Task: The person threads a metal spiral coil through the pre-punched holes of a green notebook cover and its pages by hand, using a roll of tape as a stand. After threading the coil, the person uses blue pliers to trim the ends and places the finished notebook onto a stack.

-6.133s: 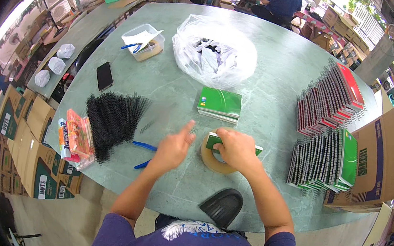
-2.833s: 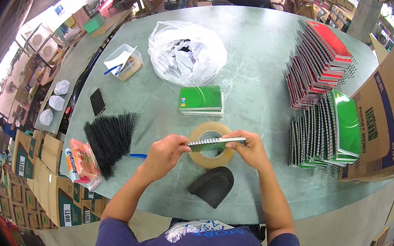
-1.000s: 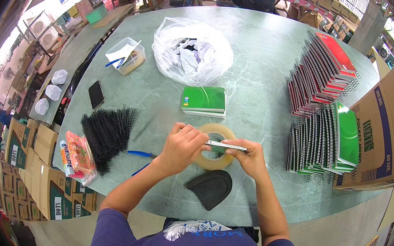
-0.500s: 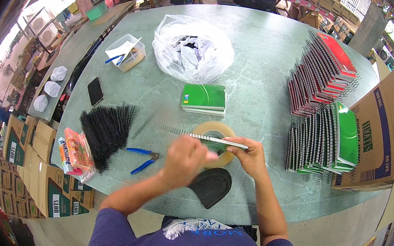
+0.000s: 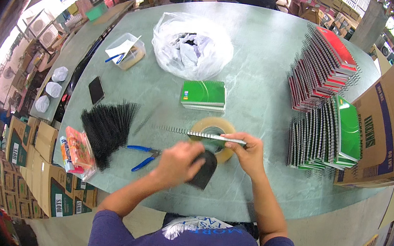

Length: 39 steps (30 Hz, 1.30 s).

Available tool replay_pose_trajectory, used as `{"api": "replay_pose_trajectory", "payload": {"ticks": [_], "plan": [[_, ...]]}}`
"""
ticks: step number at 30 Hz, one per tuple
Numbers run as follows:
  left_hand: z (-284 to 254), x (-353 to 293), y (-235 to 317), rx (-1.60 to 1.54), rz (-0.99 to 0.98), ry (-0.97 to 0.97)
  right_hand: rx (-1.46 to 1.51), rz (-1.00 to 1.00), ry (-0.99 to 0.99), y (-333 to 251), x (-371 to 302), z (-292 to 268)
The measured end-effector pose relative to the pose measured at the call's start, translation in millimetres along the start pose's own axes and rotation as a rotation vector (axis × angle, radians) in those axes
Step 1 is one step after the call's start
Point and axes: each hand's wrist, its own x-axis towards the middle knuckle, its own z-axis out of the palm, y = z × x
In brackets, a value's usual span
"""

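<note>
My right hand (image 5: 244,152) pinches the right end of a thin notebook (image 5: 222,137), held edge-on above a roll of clear tape (image 5: 209,122). A dark wire coil (image 5: 172,129) threads its edge and sticks out past its left end. Just below, my left hand (image 5: 178,162) is closed on the edge of a black rounded pad (image 5: 205,173); the hand is slightly blurred. Blue-handled pliers (image 5: 141,158) lie left of it. A short stack of green notebooks (image 5: 204,94) sits beyond the tape.
A pile of black coils (image 5: 107,130), colourful packets (image 5: 78,151) and a phone (image 5: 96,90) lie left. Farther back are a plastic tub (image 5: 132,54) and a white plastic bag (image 5: 193,46). Coiled red notebooks (image 5: 332,50), green ones (image 5: 347,131) and a carton (image 5: 383,128) stand right.
My left hand has come down from beside the coil onto the black pad, which has shifted up and left. My right hand still holds the notebook in nearly the same place.
</note>
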Motion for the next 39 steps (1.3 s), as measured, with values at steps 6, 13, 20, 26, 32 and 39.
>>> {"api": "replay_pose_trajectory", "payload": {"ticks": [6, 13, 20, 26, 32, 39], "plan": [[-15.1, 18.4, 7.1, 0.021, 0.088, 0.460, 0.020, 0.021, 0.021, 4.4, -4.2, -3.5], [24.0, -3.9, 20.3, -0.159, 0.191, 0.135, -0.010, -0.041, 0.040, 2.1, -2.5, 1.5], [7.7, 33.3, -19.8, 0.043, 0.256, 0.232, -0.041, 0.016, 0.010, -3.0, -4.6, -0.3], [5.9, 38.2, -12.1, 0.033, 0.249, 0.297, -0.028, -0.030, 0.030, -1.7, -4.4, -0.9], [2.0, 36.5, -14.0, 0.130, 0.228, 0.185, -0.012, -0.021, 0.006, -2.7, -4.3, -0.4], [-0.1, 40.1, -16.2, 0.132, 0.254, 0.190, -0.010, -0.020, 0.015, -1.4, -4.4, -1.3]]}}
